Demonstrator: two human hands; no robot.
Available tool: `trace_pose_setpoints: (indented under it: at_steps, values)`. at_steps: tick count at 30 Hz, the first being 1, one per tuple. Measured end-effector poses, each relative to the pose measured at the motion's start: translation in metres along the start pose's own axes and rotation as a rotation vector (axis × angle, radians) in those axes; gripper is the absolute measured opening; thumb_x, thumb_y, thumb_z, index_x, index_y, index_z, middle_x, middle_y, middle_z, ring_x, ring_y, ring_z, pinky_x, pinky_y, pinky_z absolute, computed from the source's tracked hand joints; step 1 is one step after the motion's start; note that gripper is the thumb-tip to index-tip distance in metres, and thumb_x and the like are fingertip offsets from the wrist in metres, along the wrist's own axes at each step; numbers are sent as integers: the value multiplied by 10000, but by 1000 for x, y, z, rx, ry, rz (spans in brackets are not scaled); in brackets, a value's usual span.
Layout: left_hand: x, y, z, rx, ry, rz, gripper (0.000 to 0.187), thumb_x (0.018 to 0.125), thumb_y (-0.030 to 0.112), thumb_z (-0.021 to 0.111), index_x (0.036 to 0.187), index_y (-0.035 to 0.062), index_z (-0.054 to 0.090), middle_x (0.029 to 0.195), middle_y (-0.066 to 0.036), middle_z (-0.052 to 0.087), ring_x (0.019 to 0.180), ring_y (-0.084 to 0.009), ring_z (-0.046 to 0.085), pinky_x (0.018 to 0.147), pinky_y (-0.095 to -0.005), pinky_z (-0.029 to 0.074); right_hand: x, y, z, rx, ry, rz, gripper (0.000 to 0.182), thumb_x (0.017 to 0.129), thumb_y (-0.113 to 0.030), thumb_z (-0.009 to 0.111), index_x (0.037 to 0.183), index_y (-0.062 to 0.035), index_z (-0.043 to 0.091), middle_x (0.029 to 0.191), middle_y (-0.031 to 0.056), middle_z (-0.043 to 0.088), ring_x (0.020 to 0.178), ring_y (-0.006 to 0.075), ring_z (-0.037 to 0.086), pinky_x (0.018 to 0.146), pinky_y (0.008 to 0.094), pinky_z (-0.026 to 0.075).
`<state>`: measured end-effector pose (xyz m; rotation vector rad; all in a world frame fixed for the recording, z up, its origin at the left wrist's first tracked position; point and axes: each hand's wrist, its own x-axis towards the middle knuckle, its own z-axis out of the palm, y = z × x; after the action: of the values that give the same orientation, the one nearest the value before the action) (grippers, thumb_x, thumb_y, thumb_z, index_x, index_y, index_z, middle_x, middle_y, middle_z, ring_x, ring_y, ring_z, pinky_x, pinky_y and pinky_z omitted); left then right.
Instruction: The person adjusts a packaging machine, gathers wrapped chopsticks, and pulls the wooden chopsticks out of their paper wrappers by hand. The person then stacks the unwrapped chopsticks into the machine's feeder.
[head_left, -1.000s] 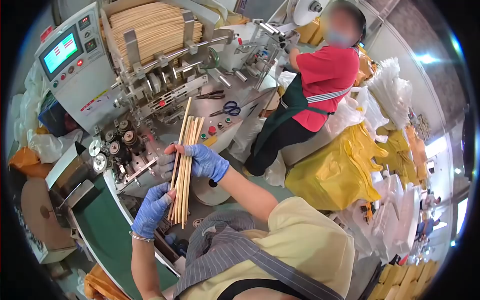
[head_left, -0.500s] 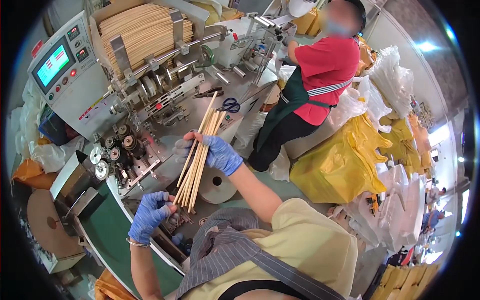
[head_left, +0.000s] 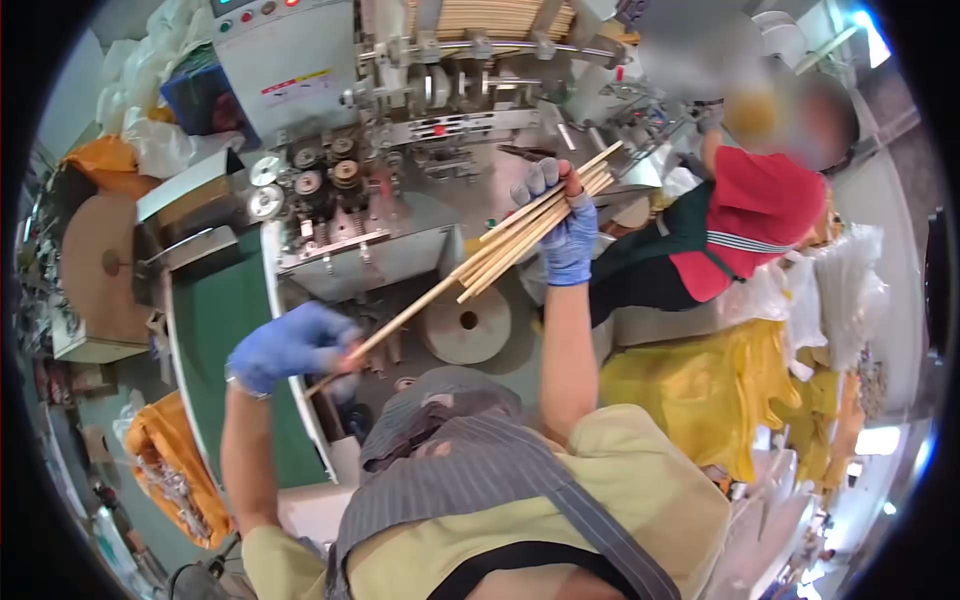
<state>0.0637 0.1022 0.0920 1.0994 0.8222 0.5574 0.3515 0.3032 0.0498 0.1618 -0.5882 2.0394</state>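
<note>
My right hand (head_left: 568, 240), in a blue glove, is closed around a bundle of several thin wooden chopsticks (head_left: 530, 238) held up in front of the machine. The bundle slants from upper right to lower left. One chopstick (head_left: 408, 314) extends well below the others toward my left hand (head_left: 285, 350). My left hand, also gloved and partly smeared by motion, pinches that chopstick near its lower end. The stick's tip pokes out beneath the fingers.
Ahead stands a machine (head_left: 370, 255) with rollers and a hopper full of sticks (head_left: 490, 22). A green conveyor belt (head_left: 215, 330) runs at the left. Below my right hand lies a white roll (head_left: 480, 340). A co-worker in red (head_left: 765, 205) stands at the right, near yellow bags (head_left: 690, 385).
The view has swung left and down. My left hand has moved away from the bundle, drawing one chopstick out lengthwise. My right hand still holds the others, now tilted more flatly.
</note>
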Motion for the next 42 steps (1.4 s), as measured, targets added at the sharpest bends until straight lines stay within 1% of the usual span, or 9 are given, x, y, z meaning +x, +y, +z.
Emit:
trace_pose_setpoints:
  at_steps: [3, 5, 10, 18, 28, 36, 37, 39, 42]
  values:
    - [-17, -9, -4, -208, 91, 170, 240, 764, 204, 630, 856, 0, 542, 678, -45, 550, 580, -94, 537, 538, -224, 443, -9, -8, 5, -109, -18, -176, 162, 843, -175, 530, 978, -93, 565, 950, 29, 572, 788, 154, 502, 631, 317, 370]
    - [-1, -15, 10, -294, 395, 281, 224, 790, 203, 601, 907, 52, 482, 738, 12, 434, 629, -68, 402, 491, -190, 349, -7, -3, 0, 171, -199, -59, 212, 877, -178, 467, 1036, -88, 575, 922, 29, 564, 880, 206, 522, 793, 391, 416]
    - [56, 2, 37, -628, 185, 273, 140, 832, 145, 540, 925, 70, 467, 690, 27, 388, 498, -13, 293, 384, -148, 215, -6, 11, -7, 292, -248, 30, 240, 895, -199, 451, 1060, -55, 549, 1045, 99, 565, 1013, 340, 507, 826, 398, 457]
    - [73, 4, 71, -759, 37, 222, 144, 789, 113, 574, 901, 61, 501, 669, 37, 393, 457, -5, 279, 371, -151, 210, -6, 19, 10, 435, -104, -48, 243, 888, -94, 433, 1096, -4, 519, 1146, 135, 531, 1102, 257, 481, 982, 460, 349]
    - [94, 1, 93, -391, 962, 601, 179, 702, 95, 715, 848, 78, 613, 633, 86, 491, 567, 7, 419, 507, -162, 344, -17, 40, 18, 261, 220, -181, 258, 874, -96, 447, 1101, 17, 494, 1217, 157, 470, 1181, 272, 403, 1032, 455, 283]
    - [112, 4, 75, -625, 1062, 668, 75, 757, 105, 668, 812, 69, 633, 691, 58, 552, 604, -14, 470, 526, -165, 372, -19, 46, 20, -111, 438, -265, 229, 853, -158, 506, 1020, -7, 547, 1077, 124, 545, 991, 243, 527, 932, 418, 393]
    - [114, 0, 67, -538, 1172, 748, 31, 798, 124, 623, 792, 109, 597, 564, 100, 434, 445, 11, 356, 367, -163, 240, -17, 40, 14, -149, 464, -295, 238, 857, -168, 498, 1034, -14, 538, 1068, 119, 548, 980, 242, 532, 921, 417, 399]
    - [88, 1, 48, -491, 1298, 805, 126, 824, 127, 572, 940, 86, 545, 716, 51, 502, 499, -2, 421, 338, -171, 310, -6, 18, 8, -219, 509, -378, 256, 865, -189, 483, 1061, -28, 520, 1050, 110, 553, 958, 239, 540, 899, 417, 411]
    - [28, -15, 13, -743, 1218, 1041, 188, 855, 80, 490, 1042, 87, 464, 857, -13, 511, 534, -16, 407, 344, -132, 310, 47, -29, 78, -333, 152, -628, 274, 849, -185, 507, 1076, -33, 480, 1132, 134, 504, 1033, 292, 510, 930, 470, 393]
